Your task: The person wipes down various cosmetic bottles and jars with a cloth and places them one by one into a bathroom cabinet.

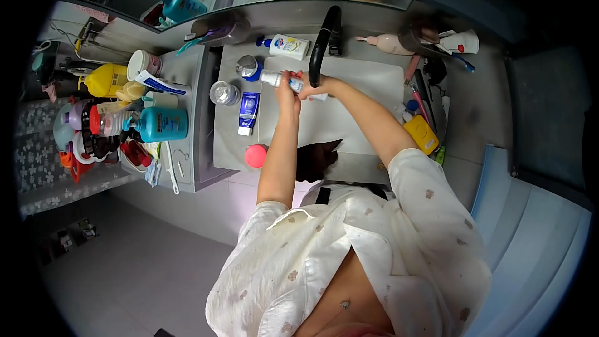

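Currently, a white bottle (pixel 294 85) is grasped by both hands, the left hand (pixel 287 95) and the right hand (pixel 317 87), above the left side of the sink (pixel 382 80). A clear jar (pixel 224 93), a blue jar (pixel 251 68) and a blue tube (pixel 248 112) are set to the left, towards the counter's (pixel 232 146) left edge; what the jars contain cannot be told. Open room is offered by the sink's right half, although the far side is overhung by a black faucet (pixel 322 40).

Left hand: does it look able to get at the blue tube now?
Likely yes: nothing seems to lie between the left hand and the blue tube, but that hand is holding the white bottle.
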A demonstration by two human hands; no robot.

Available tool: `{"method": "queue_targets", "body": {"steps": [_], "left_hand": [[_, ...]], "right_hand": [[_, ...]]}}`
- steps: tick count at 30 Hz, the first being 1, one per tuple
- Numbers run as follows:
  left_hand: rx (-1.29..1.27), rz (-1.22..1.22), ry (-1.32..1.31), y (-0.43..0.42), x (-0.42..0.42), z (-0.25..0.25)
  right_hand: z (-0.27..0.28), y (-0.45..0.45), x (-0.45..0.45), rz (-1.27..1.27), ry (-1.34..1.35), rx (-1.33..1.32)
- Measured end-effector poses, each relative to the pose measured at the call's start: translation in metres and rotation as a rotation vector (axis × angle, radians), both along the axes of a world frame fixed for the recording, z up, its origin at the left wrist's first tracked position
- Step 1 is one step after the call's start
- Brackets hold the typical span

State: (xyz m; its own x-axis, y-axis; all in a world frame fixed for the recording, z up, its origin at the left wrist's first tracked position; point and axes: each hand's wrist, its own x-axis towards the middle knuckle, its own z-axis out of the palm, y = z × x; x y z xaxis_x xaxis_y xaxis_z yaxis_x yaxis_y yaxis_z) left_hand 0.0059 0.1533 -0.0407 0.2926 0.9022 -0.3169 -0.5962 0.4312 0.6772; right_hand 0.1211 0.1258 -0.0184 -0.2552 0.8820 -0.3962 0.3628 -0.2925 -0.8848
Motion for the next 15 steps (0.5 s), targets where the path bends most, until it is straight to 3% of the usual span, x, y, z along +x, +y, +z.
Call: {"method": "queue_targets", "body": {"steps": [1,3,4,5,7,9,11,12,13,14,15], "left_hand": [[-0.020,0.119,0.050,0.004,0.003,0.004],[0.046,0.176,0.140,0.014,0.006,-0.004],[-0.057,0.272,0.118,0.015,0.011,0.000],[-0.160,0.365,0.095,0.016,0.015,0.000],[-0.204,0.372,0.124,0.017,0.017,-0.002],[-0.463,0.468,0.125,0.017,0.020,-0.007],[-0.506,0.476,0.113,0.012,0.023,-0.009],[-0.313,0.344,0.137,0.009,0.023,-0.010],[-0.121,0.211,0.159,0.006,0.024,-0.010],[-0.031,0.119,0.088,0.008,0.021,-0.014],[-0.033,0.114,0.089,0.010,0.018,-0.013]], "right_hand": [[0.002,-0.001,-0.011,0.000,0.001,-0.003],[-0.003,-0.010,-0.031,-0.364,-0.591,0.458],[-0.015,-0.014,-0.031,-0.361,-0.626,0.620],[-0.016,-0.020,-0.028,-0.363,-0.629,0.618],[-0.019,-0.034,-0.024,-0.284,-1.060,0.917],[-0.035,-0.040,-0.017,-0.261,-1.110,0.896],[-0.043,-0.041,-0.010,-0.361,-0.935,0.838],[-0.043,-0.039,-0.006,-0.364,-0.936,0.833],[-0.044,-0.035,-0.001,-0.314,-0.815,0.588],[-0.040,-0.035,0.002,-0.263,-0.688,0.345],[-0.025,-0.038,0.007,-0.267,-0.688,0.341]]}}
